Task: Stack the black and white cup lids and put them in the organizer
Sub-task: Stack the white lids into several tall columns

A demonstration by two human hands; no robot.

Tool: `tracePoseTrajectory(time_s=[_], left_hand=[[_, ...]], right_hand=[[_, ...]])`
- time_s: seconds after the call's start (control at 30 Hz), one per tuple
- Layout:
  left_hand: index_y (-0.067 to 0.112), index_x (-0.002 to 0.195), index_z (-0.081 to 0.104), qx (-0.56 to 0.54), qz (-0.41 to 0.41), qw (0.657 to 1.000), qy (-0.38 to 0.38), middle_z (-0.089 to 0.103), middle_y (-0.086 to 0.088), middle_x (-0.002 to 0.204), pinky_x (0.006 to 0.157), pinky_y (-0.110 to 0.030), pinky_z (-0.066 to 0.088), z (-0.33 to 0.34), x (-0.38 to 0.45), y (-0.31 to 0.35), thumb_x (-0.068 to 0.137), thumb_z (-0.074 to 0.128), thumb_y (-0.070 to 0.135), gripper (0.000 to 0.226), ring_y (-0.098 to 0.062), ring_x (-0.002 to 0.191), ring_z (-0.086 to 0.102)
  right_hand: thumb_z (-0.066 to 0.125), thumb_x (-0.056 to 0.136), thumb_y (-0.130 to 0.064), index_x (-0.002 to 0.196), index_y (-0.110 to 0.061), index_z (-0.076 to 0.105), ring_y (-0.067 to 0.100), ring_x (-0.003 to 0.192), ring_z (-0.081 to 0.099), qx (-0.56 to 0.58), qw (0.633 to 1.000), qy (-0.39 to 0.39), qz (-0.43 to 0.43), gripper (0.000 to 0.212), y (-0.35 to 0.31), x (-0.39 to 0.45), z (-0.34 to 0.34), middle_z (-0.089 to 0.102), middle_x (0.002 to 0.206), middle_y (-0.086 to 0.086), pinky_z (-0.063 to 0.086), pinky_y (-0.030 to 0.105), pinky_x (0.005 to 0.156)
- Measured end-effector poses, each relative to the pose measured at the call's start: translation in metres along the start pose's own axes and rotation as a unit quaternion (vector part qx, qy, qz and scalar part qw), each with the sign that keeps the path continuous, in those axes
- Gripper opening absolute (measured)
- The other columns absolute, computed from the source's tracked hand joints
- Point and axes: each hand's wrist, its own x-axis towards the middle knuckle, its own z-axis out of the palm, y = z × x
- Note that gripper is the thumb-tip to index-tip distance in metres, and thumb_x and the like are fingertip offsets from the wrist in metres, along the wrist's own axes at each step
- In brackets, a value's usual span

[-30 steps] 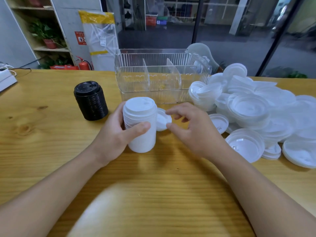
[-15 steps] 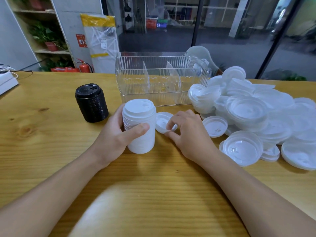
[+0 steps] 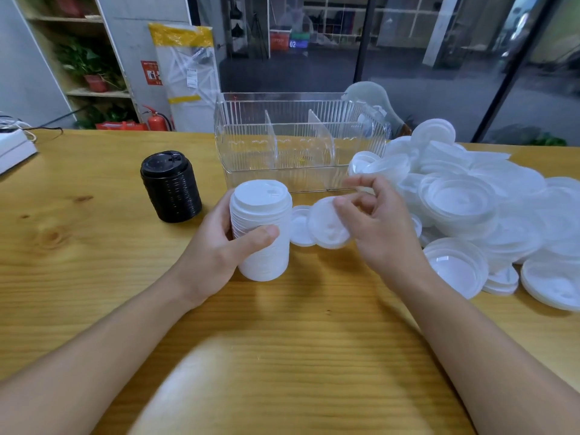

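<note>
My left hand [image 3: 216, 255] grips a tall stack of white lids [image 3: 260, 229] that stands on the wooden table. My right hand [image 3: 376, 227] pinches a single white lid [image 3: 328, 226], lifted and tilted on edge just right of the stack. Another white lid [image 3: 299, 227] lies flat between the stack and the lifted lid. A stack of black lids [image 3: 171, 186] stands to the left. The clear plastic organizer [image 3: 299, 146], with two dividers, sits behind the white stack. A big heap of loose white lids [image 3: 489, 208] covers the table on the right.
A white box with cables [image 3: 14, 147] sits at the table's far left edge. Shelves with plants and a red fire extinguisher [image 3: 157, 119] stand behind the table. Bare table [image 3: 282, 356] lies in front of my hands.
My right hand has picked one white lid up off the table and raised it, tilted, beside the stack. My left hand still holds the white stack.
</note>
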Motion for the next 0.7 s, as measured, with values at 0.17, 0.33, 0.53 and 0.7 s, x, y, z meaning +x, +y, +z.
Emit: tracePoseTrajectory(time_s=[0.17,0.33,0.53,0.7], left_hand=[[0.023,0.148,0.059,-0.006,0.002,1.0,-0.007,0.072,-0.003,0.141,0.108,-0.044,0.054,0.002,0.0,0.0,0.084,0.084,0.041,0.07,-0.023,0.133,0.068],[0.023,0.148,0.059,-0.006,0.003,1.0,-0.006,0.072,-0.002,0.141,0.107,-0.043,0.054,0.002,-0.001,0.0,0.084,0.083,0.041,0.07,-0.022,0.133,0.068],[0.023,0.149,0.058,-0.012,0.004,1.0,-0.011,0.072,-0.002,0.142,0.109,-0.046,0.053,0.002,-0.002,0.001,0.085,0.083,0.041,0.071,-0.024,0.134,0.067],[0.022,0.149,0.058,-0.016,0.004,1.0,-0.011,0.072,-0.003,0.142,0.108,-0.045,0.053,0.003,-0.002,0.001,0.086,0.082,0.039,0.07,-0.024,0.134,0.068]], right_hand=[[0.072,0.103,-0.021,0.102,-0.027,0.076,0.001,0.085,0.065,-0.122,0.989,-0.071,-0.04,0.007,0.012,-0.004,0.01,0.074,0.099,-0.014,0.046,0.014,0.074],[0.066,0.107,-0.027,0.125,-0.03,0.076,0.003,0.129,0.058,-0.19,0.968,-0.134,-0.098,0.02,0.011,-0.007,0.009,0.066,0.133,-0.021,0.046,0.03,0.111],[0.085,0.079,-0.066,0.138,-0.038,0.055,-0.001,0.117,0.057,-0.294,0.941,-0.162,-0.033,0.072,-0.006,-0.012,-0.009,0.056,0.127,-0.023,0.053,0.031,0.097],[0.09,0.069,-0.064,0.131,-0.038,0.046,0.003,0.105,0.061,-0.302,0.932,-0.198,-0.005,0.08,-0.011,-0.017,-0.01,0.059,0.117,-0.019,0.058,0.036,0.087]])
